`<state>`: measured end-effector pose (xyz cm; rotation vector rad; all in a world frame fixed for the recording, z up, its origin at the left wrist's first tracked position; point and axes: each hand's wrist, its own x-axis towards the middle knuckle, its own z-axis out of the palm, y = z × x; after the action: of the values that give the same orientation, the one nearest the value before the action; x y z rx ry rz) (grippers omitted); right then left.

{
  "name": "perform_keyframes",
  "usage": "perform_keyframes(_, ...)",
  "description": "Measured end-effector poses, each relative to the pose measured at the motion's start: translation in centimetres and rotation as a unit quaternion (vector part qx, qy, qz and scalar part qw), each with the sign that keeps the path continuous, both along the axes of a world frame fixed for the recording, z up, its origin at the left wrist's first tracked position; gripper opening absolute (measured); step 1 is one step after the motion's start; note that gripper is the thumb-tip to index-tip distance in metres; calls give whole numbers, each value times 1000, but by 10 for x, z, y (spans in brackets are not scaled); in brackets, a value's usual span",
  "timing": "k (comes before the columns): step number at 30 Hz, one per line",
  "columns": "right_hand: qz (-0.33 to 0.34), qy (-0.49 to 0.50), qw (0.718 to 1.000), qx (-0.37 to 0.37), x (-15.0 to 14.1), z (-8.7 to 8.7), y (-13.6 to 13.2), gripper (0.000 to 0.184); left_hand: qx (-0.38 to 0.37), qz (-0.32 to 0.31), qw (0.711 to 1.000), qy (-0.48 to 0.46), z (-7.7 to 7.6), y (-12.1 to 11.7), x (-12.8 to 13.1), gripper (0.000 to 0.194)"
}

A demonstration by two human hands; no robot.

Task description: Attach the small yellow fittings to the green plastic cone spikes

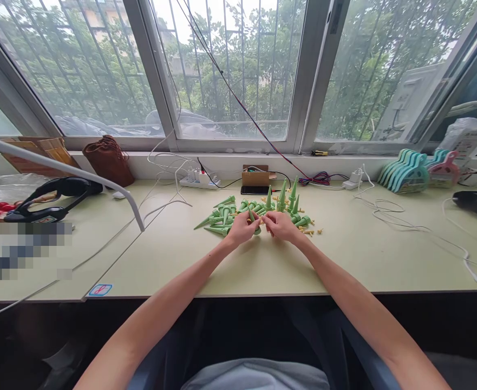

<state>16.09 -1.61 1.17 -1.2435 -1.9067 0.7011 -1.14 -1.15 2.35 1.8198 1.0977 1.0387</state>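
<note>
My left hand is closed round a green cone-shaped plant watering spike, its tip pointing up and away. Close beside it, the fingers of my right hand pinch at the lower part of that spike, where a bit of yellow shows; the small yellow piece is mostly hidden. Behind and left of my hands lies a loose heap of green spikes. Several green spikes stand upright behind my right hand. Small yellow valve-like pieces are scattered to the right of it.
A phone lies before a small cardboard box at the back. Near the window stand a power strip and a brown pouch. Headphones lie left; teal clips and a white cable lie right.
</note>
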Motion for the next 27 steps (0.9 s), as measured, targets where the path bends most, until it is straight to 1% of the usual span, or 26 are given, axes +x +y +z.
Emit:
perform_keyframes(10, 6, 7, 1000, -5, -1, 2, -1, 31, 5, 7, 1000, -4, -2, 2, 0, 22)
perform_keyframes(27, 13, 15, 1000, -3, -1, 2, -4, 32, 5, 7, 1000, -12, -1, 1, 0, 24)
